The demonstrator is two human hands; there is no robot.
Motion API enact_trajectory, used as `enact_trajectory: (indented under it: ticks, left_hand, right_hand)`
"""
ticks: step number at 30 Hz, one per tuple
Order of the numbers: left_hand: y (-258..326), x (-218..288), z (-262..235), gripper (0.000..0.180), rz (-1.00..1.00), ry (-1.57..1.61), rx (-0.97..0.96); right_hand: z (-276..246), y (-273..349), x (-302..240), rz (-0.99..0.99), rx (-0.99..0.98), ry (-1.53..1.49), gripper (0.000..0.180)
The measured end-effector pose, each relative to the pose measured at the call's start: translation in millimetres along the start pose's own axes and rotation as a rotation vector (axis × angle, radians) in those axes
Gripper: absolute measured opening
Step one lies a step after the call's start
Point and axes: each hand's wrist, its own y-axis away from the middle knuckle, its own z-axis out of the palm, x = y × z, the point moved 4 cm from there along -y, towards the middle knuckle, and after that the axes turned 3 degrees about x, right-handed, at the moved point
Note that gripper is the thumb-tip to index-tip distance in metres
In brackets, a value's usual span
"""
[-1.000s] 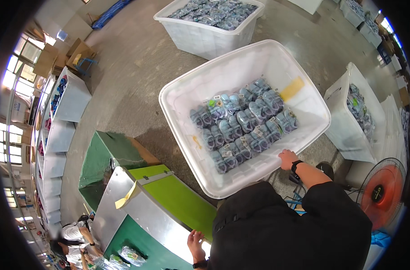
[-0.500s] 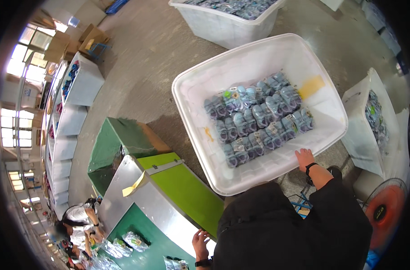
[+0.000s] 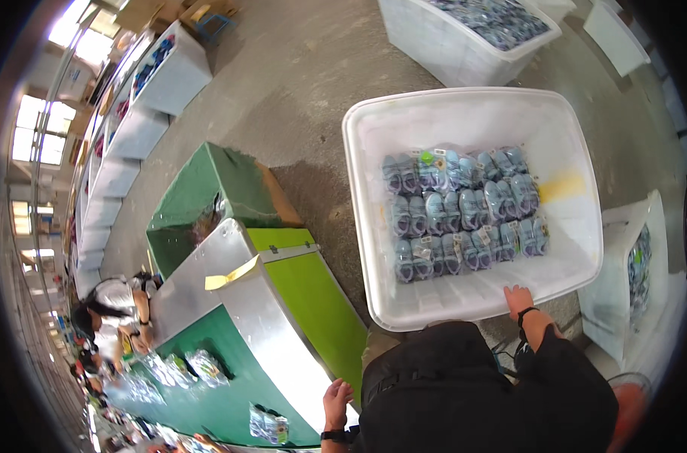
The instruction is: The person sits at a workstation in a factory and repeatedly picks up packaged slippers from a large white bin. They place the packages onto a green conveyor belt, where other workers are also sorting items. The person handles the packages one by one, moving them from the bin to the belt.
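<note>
Flanking the bin (image 3: 471, 121) (packs (image 3: 464, 215) inside) are a worktable (image 3: 230, 351) and tub (image 3: 612, 302).

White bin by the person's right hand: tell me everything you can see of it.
The white bin is a large, open-topped tub, plastic by its look, with rounded corners and a thick rim. It sits upright ahead of the person. A yellowish patch marks its right inner wall. Inside, blue-grey shoes in clear wrap lie in three rows on its bottom, well below the rim. The right hand rests on the near rim. Its underside is hidden.
</note>
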Motion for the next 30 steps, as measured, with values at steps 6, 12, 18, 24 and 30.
enact_trajectory:
  ticks: [6, 12, 18, 24, 30]
  left_hand:
    - [-15.5, 21.2, -14.5, 0.047, -0.007, -0.040, -0.006]
    - [-70.2, 73.1, -43.9, 0.047, 0.126, -0.024, 0.056]
    - [-152.9, 103.3, -112.0, 0.051, 0.358, -0.407, 0.206]
    - [-196.9, 144.6, -121.3, 0.069, 0.725, -0.838, 0.153]
    - [-200.2, 120.3, -102.1, 0.106, 0.547, -1.143, 0.355]
  right_hand:
    - [-17.5, -5.2, -23.1, 0.045, -0.020, 0.016, 0.080]
    - [-79.7, -38.5, -84.6, -0.077, 0.007, -0.042, 0.065]
    - [-152.8, -60.2, -152.5, -0.069, 0.252, -0.164, 0.049]
    - [-185.1, -16.8, -150.9, -0.121, 0.541, -0.420, 0.030]
    - [-93.1, 55.7, -109.7, -0.029, 0.260, -0.555, 0.025]
